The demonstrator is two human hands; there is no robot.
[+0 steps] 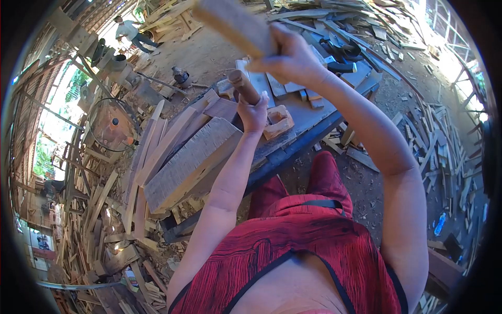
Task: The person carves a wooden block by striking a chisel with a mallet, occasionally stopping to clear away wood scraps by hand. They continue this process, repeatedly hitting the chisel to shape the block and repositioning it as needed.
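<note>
My left hand (253, 113) is wrapped round the thick wooden handle of a chisel (244, 86), whose butt end points up and away from me. The blade is mostly hidden by the hand. Close to the hand's right side, a small wooden block (283, 124) with a hollow cut into it sits on the workbench (287, 141). Raised above the bench, my right hand (293, 57) is closed on a wooden mallet (235, 26), blurred by motion. The mallet is apart from the chisel's butt.
A heavy timber beam (191, 162) lies left of my hands, beside several long boards (170, 138). A black power tool (342, 52) rests at the bench's far end. Scrap wood (439, 141) covers the ground at right. Another person (133, 34) stands far back left.
</note>
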